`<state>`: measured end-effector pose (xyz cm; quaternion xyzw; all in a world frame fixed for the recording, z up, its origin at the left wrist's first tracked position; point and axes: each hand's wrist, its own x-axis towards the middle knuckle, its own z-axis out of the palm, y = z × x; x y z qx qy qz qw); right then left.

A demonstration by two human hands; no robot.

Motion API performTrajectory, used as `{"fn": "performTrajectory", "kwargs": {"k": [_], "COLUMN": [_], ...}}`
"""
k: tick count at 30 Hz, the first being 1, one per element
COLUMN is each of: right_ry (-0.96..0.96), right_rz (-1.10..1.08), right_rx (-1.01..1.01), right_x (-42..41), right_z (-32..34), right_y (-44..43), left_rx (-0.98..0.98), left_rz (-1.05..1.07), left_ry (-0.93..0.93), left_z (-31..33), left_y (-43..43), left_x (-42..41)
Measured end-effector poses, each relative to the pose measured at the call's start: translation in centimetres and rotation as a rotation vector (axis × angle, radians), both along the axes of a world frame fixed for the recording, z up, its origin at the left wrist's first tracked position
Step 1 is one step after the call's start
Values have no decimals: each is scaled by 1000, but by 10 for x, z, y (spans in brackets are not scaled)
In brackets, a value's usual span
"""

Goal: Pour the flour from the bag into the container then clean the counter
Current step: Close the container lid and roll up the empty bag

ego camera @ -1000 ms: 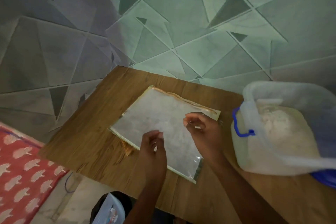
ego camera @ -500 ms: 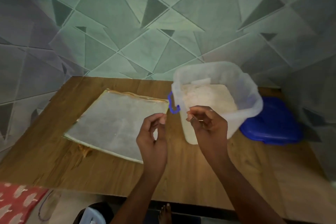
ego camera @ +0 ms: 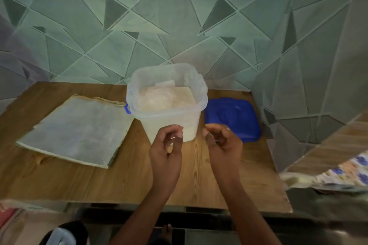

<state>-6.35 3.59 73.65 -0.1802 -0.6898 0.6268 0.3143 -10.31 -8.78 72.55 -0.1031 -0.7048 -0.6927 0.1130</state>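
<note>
I hold the left hand (ego camera: 166,152) and the right hand (ego camera: 224,145) half curled and empty before the flour container (ego camera: 159,119); the bag (ego camera: 75,129) lies flat beside it, probably emptied

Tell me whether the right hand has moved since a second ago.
Yes. The right hand was over the right edge of the bag; now it is right of it, by the container.

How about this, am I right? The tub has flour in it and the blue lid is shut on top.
Not quite. The tub has flour in it, but the blue lid lies on the table beside it, as the head view shows.
</note>
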Motion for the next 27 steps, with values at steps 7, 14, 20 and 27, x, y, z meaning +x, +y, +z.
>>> {"fn": "performTrajectory", "kwargs": {"k": [7, 14, 20, 27], "right_ry": [-38, -211, -420, -686], "right_rz": [-104, -192, -215, -162], "right_rx": [17, 45, 77, 134], "right_x": [-2, -13, -12, -38], "right_z": [-18, -45, -78, -112], "right_y": [39, 79, 96, 158], "left_rx": [-66, -129, -170, -331], "left_rz": [-106, -200, -297, -306], "left_ry": [-21, -152, -172, -389], "left_z": [-21, -50, -79, -114], "left_y": [32, 57, 78, 128], "left_x": [-14, -40, -56, -86]}}
